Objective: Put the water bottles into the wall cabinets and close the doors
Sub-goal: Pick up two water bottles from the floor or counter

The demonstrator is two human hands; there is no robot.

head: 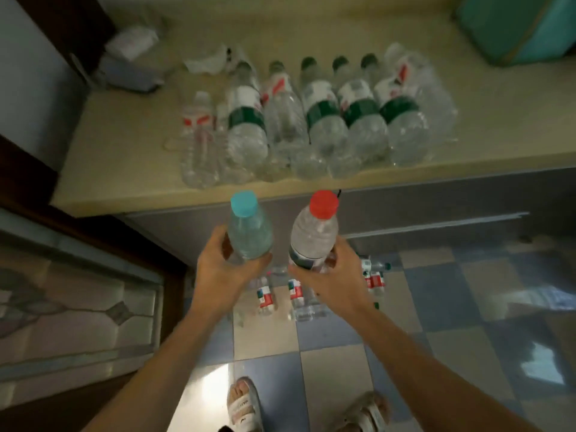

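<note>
Head view looks down at two arms held out over the floor. Going from the left, the left hand (223, 269) is wrapped round the blue-cap bottle (247, 230), holding it upright. Just beside it, the right hand (327, 277) is wrapped round the red-cap bottle (314, 235), also upright. Both bottles are in the air, in front of the counter (124, 145). On the counter, many more bottles (311, 120) lie side by side. A few small bottles (296, 296) lie on the floor (436, 307) below the hands. No wall cabinet shows, so I cannot tell if any bottle is put away. I think the job is only starting: lots of bottles wait, and the doors must be closed after.
</note>
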